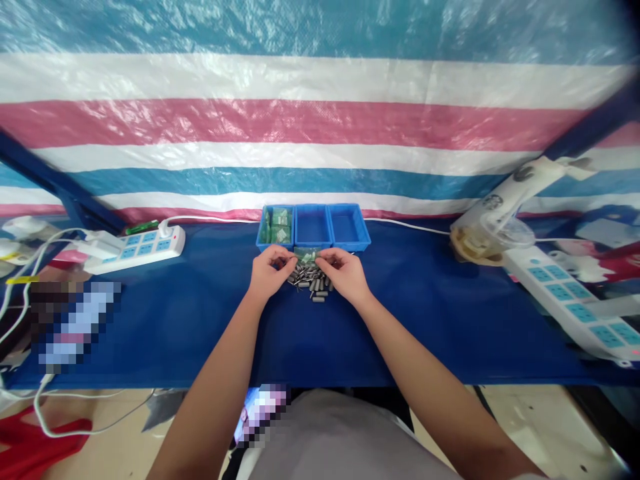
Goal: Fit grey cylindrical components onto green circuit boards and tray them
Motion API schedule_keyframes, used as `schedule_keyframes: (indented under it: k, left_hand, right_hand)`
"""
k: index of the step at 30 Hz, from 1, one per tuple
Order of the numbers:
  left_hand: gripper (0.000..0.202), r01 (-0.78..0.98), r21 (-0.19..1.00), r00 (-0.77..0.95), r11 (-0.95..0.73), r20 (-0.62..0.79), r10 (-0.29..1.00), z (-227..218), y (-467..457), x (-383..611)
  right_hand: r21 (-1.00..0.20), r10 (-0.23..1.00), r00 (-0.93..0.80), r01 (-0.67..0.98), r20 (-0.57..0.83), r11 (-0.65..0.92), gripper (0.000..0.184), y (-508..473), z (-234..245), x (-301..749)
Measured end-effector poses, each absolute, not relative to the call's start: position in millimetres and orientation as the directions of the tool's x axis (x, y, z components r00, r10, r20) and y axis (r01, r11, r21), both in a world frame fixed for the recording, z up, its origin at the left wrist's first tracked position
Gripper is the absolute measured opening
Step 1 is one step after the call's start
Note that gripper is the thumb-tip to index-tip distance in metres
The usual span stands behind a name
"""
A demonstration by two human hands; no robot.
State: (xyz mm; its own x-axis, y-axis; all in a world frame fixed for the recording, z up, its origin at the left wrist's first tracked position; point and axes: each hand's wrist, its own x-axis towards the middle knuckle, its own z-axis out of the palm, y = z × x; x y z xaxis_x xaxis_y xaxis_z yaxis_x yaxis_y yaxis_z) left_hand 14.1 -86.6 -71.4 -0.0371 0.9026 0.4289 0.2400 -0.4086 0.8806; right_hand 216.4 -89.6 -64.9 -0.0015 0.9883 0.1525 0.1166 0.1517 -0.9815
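Observation:
My left hand [273, 270] and my right hand [345, 272] pinch the two sides of a small clear greenish plastic bag [306, 255], with some small pieces showing in it. Just below the bag lies a pile of small grey metal cylinders [315, 279] on the blue table, partly hidden by my fingers. Behind my hands stands a row of blue plastic bins. Several similar green bags [281, 225] fill the left bin [259, 233]; the middle bin [313, 227] and the right bin [349, 225] show bare floors.
White power strips [150, 248] lie at the left and right [575, 303] of the blue table [430, 320]. A plastic cup [480, 240] with a white bag stands at the right back. A blurred-out phone-like device [83, 323] lies left. Striped sheeting [320, 127] hangs behind.

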Motion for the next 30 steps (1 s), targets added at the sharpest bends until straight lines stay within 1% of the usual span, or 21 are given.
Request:
schedule_keyframes:
  k: [3,6,8,11,15,18,21,25,28,30]
  left_hand:
    - [0.019,0.237,0.874,-0.042,-0.424,0.445,0.895,-73.8,-85.2,13.7]
    - [0.022,0.214,0.884,-0.022,-0.416,0.430,0.902,-77.1,-84.4,12.2]
    - [0.020,0.216,0.881,-0.013,-0.422,0.434,0.901,-78.2,-84.4,11.0]
    - [0.014,0.254,0.856,0.017,-0.450,0.461,0.887,-77.2,-85.0,9.8]
    - [0.013,0.298,0.822,0.078,-0.484,0.485,0.871,-73.7,-86.3,9.9]
    - [0.013,0.319,0.822,0.088,-0.472,0.470,0.878,-71.6,-88.0,11.3]
    - [0.012,0.379,0.815,0.086,-0.439,0.442,0.893,-69.5,-90.0,12.9]
    - [0.012,0.463,0.783,0.097,-0.415,0.421,0.902,-66.6,-91.5,13.9]
    - [0.012,0.479,0.774,0.097,-0.414,0.422,0.901,-65.4,-91.9,13.8]
    - [0.012,0.482,0.773,0.093,-0.412,0.423,0.901,-65.4,-92.1,13.4]
  right_hand:
    - [-0.983,0.989,-0.013,0.101,0.150,0.150,0.024,-89.9,-65.0,216.3]
    - [-0.985,0.988,-0.027,0.088,0.149,0.151,0.025,-90.4,-66.1,216.3]
    - [-0.984,0.988,-0.033,0.088,0.153,0.155,0.025,-90.7,-67.0,216.2]
    - [-0.983,0.987,-0.035,0.095,0.154,0.156,0.026,-91.6,-66.7,215.8]
    - [-0.979,0.988,-0.011,0.130,0.156,0.156,0.024,-93.7,-62.1,215.6]
    - [-0.971,0.983,0.023,0.163,0.183,0.177,0.022,-95.3,-58.3,216.2]
    - [-0.965,0.979,0.033,0.177,0.201,0.192,0.022,-96.8,-56.3,216.3]
    - [-0.977,0.983,0.001,0.110,0.185,0.184,0.022,-99.2,-54.5,213.6]
    - [-0.981,0.983,-0.016,0.060,0.181,0.182,0.023,-100.3,-53.6,211.4]
    - [-0.982,0.984,-0.021,0.058,0.176,0.177,0.024,-100.0,-54.3,210.9]
